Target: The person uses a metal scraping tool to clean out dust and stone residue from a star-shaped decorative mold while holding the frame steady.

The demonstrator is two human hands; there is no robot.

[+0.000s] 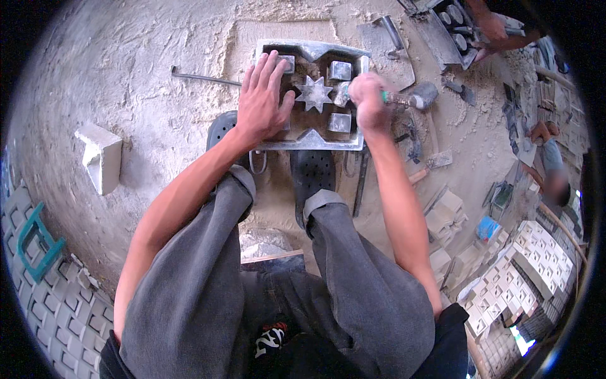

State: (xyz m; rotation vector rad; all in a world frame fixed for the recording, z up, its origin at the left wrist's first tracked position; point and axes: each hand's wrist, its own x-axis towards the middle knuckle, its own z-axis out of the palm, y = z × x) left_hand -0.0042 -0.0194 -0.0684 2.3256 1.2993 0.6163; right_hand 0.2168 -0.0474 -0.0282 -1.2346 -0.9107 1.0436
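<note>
A metal mould point(312, 50) lies in front of my feet. Its frame has pointed notches, with square blocks point(340, 71) and an eight-pointed star point(314, 94) inside. My left hand point(262, 101) rests flat on the mould's left side, fingers stretched out over a square block. At the mould's right edge my right hand point(370, 104) is closed around a hammer point(425, 95). The hammer's grey head points to the right, and a bit of green shows by the fist. Motion blurs this hand and partly hides the handle.
A trowel point(392, 41) lies beyond the mould, a metal rod point(205, 77) to its left. A white block point(101, 158) sits at left. Another person's hand point(492, 28) works over a second mould point(451, 31). Another hammer point(437, 160) and stacked cast blocks point(505, 284) are at right.
</note>
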